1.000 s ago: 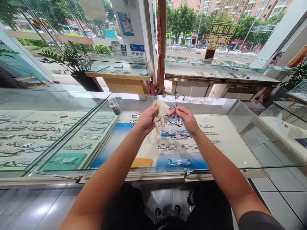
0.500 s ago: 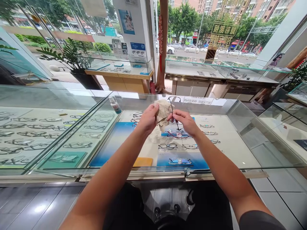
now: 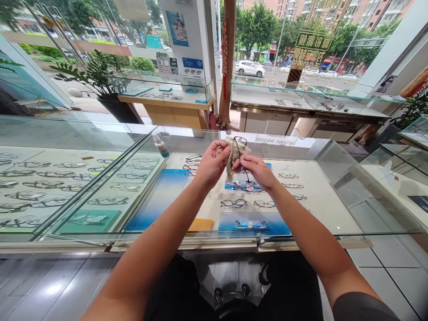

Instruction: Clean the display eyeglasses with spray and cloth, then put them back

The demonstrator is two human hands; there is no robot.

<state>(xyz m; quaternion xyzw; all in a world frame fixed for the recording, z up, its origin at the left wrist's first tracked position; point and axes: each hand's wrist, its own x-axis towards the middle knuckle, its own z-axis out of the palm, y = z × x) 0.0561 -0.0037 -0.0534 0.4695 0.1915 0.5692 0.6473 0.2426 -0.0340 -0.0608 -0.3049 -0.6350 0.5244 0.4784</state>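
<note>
Above the glass counter, my left hand pinches a crumpled beige cloth, its fingers closed on the cloth's left side. The cloth lies bunched against a pair of dark-framed glasses and covers part of them. My right hand is closed on the glasses from the right, near the lower part of the frame. One dark temple hangs down beside its fingers, and the other end of the frame points up and right. The lenses are mostly hidden by the cloth.
A spray bottle stands on the glass counter at the left. Under the glass lie rows of glasses, a blue-lensed pair and an orange case. A stool base shows below.
My left hand has moved a little right and up, its fingers now more visible. The cloth has gone from spread out to bunched around the glasses. My right hand has barely moved.
</note>
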